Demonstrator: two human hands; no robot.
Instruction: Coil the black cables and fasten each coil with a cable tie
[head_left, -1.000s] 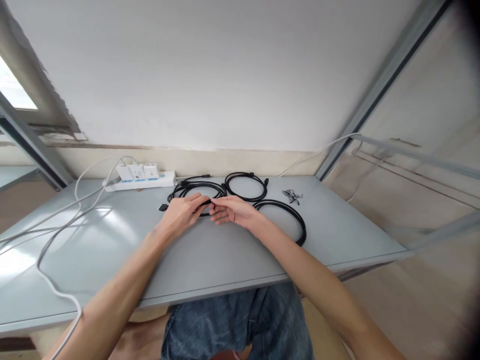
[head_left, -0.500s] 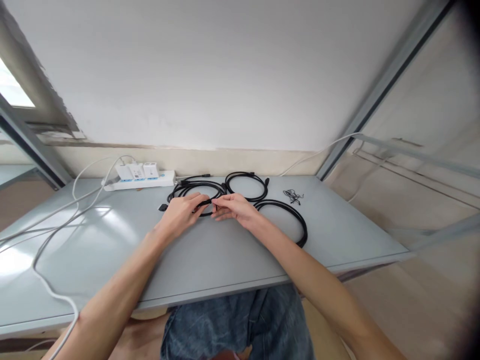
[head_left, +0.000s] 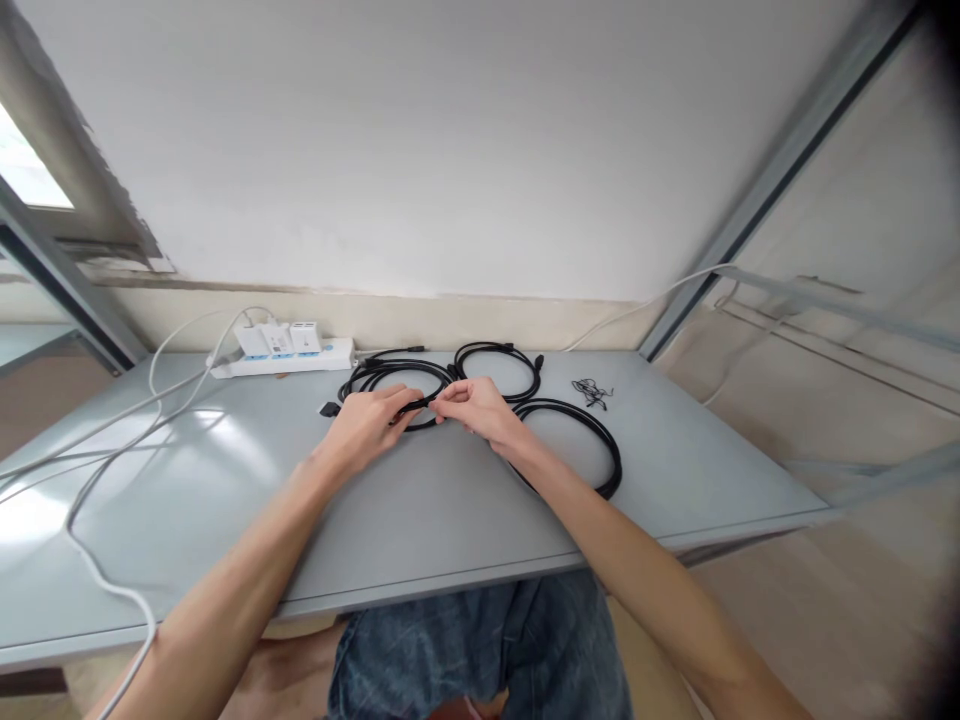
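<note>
Readable text: none | white adapter (head_left: 280, 336), beyond and left of left hand (head_left: 367, 425): marks (head_left: 281, 348) too small to read

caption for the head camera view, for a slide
Left hand holding a coiled black cable, right hand close by, two more coils nearby.

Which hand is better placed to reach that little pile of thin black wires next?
Probably the right hand: it is nearer the thin black wires. The left hand is farther away and has its fingers closed on a black cable coil.
</note>
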